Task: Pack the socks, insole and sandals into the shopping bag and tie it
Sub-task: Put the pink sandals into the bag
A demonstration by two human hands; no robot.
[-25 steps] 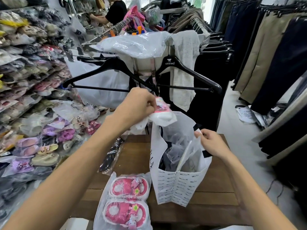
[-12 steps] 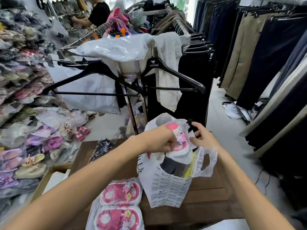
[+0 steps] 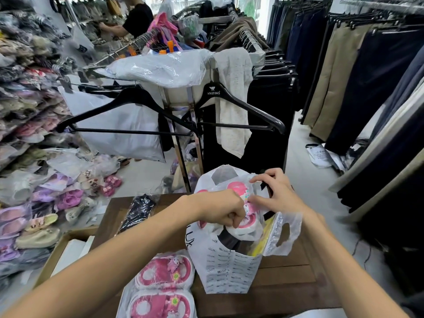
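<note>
At the mouth of the white shopping bag, upright on the bench, the left hand clenches a wrapped pink sandal, its long axis roughly upright. The right hand pinches its wrapper. Another wrapped pair lies beside the bag.

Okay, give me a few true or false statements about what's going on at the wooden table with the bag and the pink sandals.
1. The left hand is pushing a wrapped pink sandal pack into the shopping bag. True.
2. The shopping bag is already tied. False: its mouth is open and the handles hang loose.
3. Another wrapped pair of pink sandals lies on the wooden table. True.
4. The right hand rests flat on the table. False: it is at the bag's mouth.
5. The dark packet is inside the bag. False: it lies on the table.
</note>
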